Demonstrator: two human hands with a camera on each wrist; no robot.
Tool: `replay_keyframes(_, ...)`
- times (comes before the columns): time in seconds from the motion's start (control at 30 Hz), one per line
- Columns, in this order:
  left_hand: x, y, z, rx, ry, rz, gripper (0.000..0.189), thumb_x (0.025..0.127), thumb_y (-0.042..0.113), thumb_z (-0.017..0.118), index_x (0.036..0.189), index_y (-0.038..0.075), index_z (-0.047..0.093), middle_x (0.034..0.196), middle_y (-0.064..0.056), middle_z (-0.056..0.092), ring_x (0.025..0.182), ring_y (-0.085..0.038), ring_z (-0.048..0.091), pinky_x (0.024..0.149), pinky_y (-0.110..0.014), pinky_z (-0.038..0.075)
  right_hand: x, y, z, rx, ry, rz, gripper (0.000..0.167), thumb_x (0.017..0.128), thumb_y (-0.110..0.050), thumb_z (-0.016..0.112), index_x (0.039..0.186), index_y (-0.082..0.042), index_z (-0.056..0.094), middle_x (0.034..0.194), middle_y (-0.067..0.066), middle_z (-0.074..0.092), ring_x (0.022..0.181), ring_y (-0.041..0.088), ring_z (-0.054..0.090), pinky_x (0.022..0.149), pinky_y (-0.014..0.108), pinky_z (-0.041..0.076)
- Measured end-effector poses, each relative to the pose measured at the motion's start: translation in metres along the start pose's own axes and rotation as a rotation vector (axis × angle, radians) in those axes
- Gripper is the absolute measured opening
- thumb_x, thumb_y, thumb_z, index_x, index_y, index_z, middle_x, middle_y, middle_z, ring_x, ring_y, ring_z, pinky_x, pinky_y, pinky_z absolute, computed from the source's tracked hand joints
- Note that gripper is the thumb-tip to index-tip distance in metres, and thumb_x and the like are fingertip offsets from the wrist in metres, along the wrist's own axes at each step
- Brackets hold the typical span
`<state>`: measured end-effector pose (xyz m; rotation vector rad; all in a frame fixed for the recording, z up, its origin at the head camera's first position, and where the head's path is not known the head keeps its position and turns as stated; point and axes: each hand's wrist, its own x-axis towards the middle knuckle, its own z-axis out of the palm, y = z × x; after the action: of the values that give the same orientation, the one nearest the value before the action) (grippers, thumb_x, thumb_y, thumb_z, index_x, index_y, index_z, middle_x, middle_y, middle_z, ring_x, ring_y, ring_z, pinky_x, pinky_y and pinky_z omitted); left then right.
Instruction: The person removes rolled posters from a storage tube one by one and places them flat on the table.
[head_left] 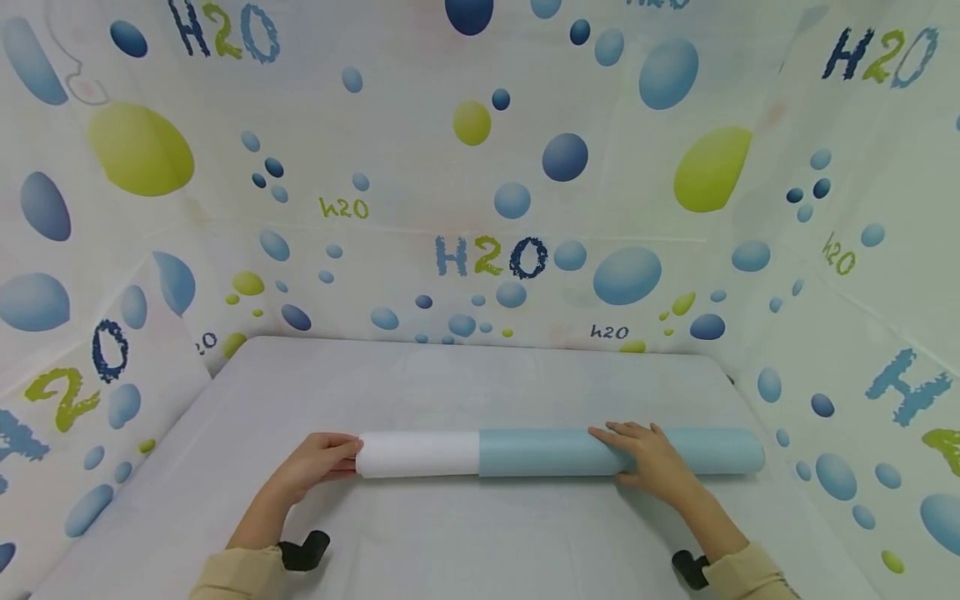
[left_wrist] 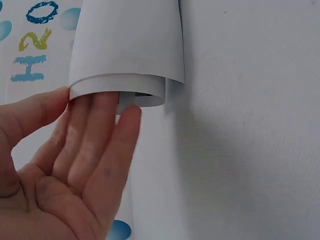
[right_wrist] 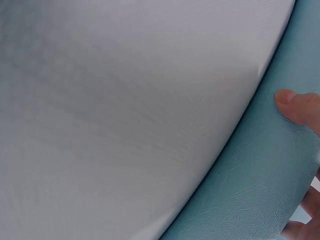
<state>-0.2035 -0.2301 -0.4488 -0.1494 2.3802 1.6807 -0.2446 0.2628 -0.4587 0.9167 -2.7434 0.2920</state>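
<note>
A long roll lies crosswise on the white-covered table, its left part a smooth white sheet (head_left: 420,454) and its right part light blue and leather-like (head_left: 540,452). At the white left end, my left hand (head_left: 318,458) pinches the rim. The left wrist view shows that hand's thumb (left_wrist: 35,112) at the outer edge and several fingers inside the opening, where curled layers show. My right hand (head_left: 652,458) holds the blue part from above. Its thumb (right_wrist: 295,102) presses the near side, while its other fingers reach over the far side.
The white cloth (head_left: 480,533) covers the tabletop around the roll. Behind and on both sides hang curtains (head_left: 405,125) printed with blue and green drops and H2O lettering. Black wrist mounts (head_left: 303,552) stick out by both sleeves.
</note>
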Motion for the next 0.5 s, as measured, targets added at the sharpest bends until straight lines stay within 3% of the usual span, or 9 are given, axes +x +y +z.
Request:
replay_keyframes(0.1,-0.003,0.005,0.002,0.093,0.047,0.006,0.052,0.089,0.026,0.059,0.116,-0.017,0.05,0.103,-0.02,0.061,0.086,-0.023,0.063,0.075,-0.036,0.052,0.0,0.0,0.0,0.004,-0.018,0.012,0.08,0.059,-0.014,0.085,0.131,-0.023,0.052,0.124,0.013,0.056,0.11,0.039,0.052,0.088,0.067,0.031)
replay_keyframes(0.2,-0.011,0.015,0.008,0.321,0.131,0.051,0.052,0.088,0.033,0.06,0.113,-0.012,0.055,0.097,-0.017,0.064,0.083,-0.024,0.062,0.071,-0.038,0.051,0.0,0.0,0.0,0.011,-0.031,0.015,0.079,0.06,-0.014,0.085,0.131,-0.023,0.051,0.124,0.013,0.055,0.11,0.039,0.051,0.088,0.068,0.03)
replay_keyframes(0.33,-0.023,0.033,0.022,0.678,0.291,0.193,0.059,0.082,0.04,0.065,0.118,-0.006,0.054,0.102,-0.023,0.062,0.089,-0.036,0.06,0.069,-0.046,0.049,0.0,0.0,0.0,0.01,-0.041,0.018,0.079,0.06,-0.015,0.085,0.131,-0.023,0.051,0.124,0.013,0.055,0.11,0.039,0.052,0.087,0.068,0.03)
replay_keyframes(0.5,-0.028,0.048,0.046,0.95,0.446,0.405,0.079,0.07,0.04,0.076,0.131,0.0,0.046,0.12,-0.028,0.051,0.106,-0.045,0.05,0.081,-0.056,0.044,0.0,0.0,0.0,0.004,-0.049,0.024,0.079,0.06,-0.015,0.085,0.132,-0.022,0.051,0.124,0.013,0.055,0.11,0.038,0.051,0.087,0.068,0.031)
